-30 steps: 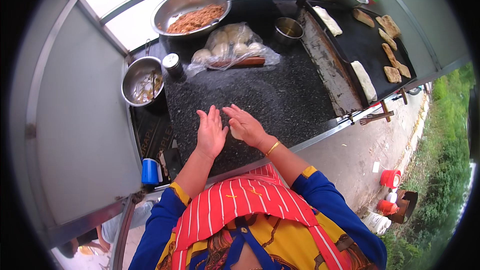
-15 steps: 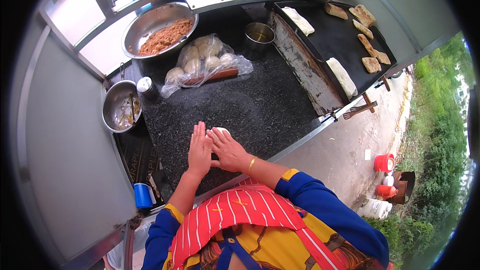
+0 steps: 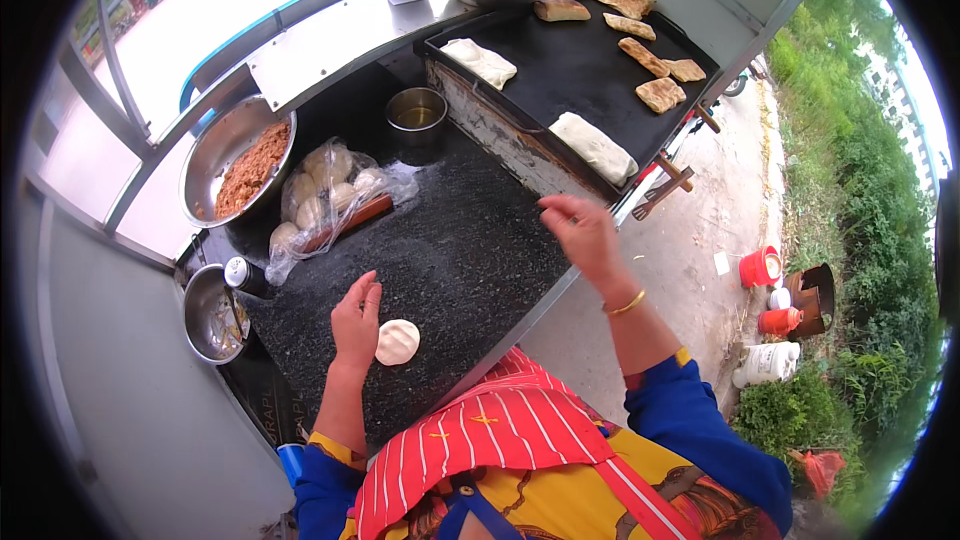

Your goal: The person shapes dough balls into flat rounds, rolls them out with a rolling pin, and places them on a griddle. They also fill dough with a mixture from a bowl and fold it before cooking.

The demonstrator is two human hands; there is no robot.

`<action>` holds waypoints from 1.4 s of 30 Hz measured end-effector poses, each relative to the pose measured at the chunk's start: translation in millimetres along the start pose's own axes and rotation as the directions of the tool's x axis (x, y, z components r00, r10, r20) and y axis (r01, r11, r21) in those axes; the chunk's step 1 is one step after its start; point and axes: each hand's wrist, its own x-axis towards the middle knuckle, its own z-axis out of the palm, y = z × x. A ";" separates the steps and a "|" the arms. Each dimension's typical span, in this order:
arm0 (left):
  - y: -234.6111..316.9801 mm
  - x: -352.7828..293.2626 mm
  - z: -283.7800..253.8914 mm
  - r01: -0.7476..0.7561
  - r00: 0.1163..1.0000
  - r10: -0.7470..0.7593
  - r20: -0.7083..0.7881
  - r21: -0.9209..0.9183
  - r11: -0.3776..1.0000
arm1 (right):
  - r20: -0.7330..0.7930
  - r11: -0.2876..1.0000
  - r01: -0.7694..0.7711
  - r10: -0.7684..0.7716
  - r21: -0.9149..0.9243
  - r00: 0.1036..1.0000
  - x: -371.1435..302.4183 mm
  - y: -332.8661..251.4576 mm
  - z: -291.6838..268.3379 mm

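The person's left hand [image 3: 355, 320] hovers open over the dark speckled counter [image 3: 470, 250], fingers loosely spread and holding nothing; a small flattened disc of pale dough [image 3: 397, 342] lies on the counter just beside its palm, on the thumb side, and whether skin and dough touch cannot be told. The right hand [image 3: 580, 235] is raised well apart from the dough, above the counter's far edge, fingers relaxed and parted, likewise empty, with a gold bangle [image 3: 625, 304] on its wrist. Beyond the left hand's fingertips sits a clear plastic bag of dough balls [image 3: 325, 195] with a wooden rolling pin [image 3: 350, 223] lying against it, and farther out a steel bowl of reddish-brown filling [image 3: 245, 165]. To the outer side of the left hand stands a smaller steel bowl [image 3: 212, 312]. Just ahead of the right hand lies the black griddle [image 3: 560, 65] carrying pale folded flatbreads [image 3: 595, 145] and browned ones [image 3: 660, 92].
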 end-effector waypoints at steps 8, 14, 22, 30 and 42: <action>161.2 138.1 88.2 -0.552 0.829 0.505 0.241 0.210 0.807 | -0.007 0.796 -0.127 0.153 -0.592 0.988 99.7 76.9 -113.7; 245.5 219.6 211.3 -0.730 0.633 0.477 0.609 0.267 0.629 | 0.279 0.785 -0.052 0.280 -0.617 0.919 119.7 80.0 -116.6; 272.9 251.1 281.0 -0.831 0.467 0.204 0.861 0.347 0.435 | 0.340 0.813 -0.063 0.311 -0.579 0.888 133.6 92.9 -123.8; 279.9 261.0 274.9 -0.799 0.440 0.162 0.883 0.303 0.520 | 0.296 0.831 -0.171 0.370 -0.530 0.881 130.7 95.8 -109.2; 263.4 246.0 216.6 -0.784 0.462 0.209 0.862 0.287 0.551 | 0.215 0.893 0.202 -0.123 -0.402 0.969 89.0 72.0 -120.3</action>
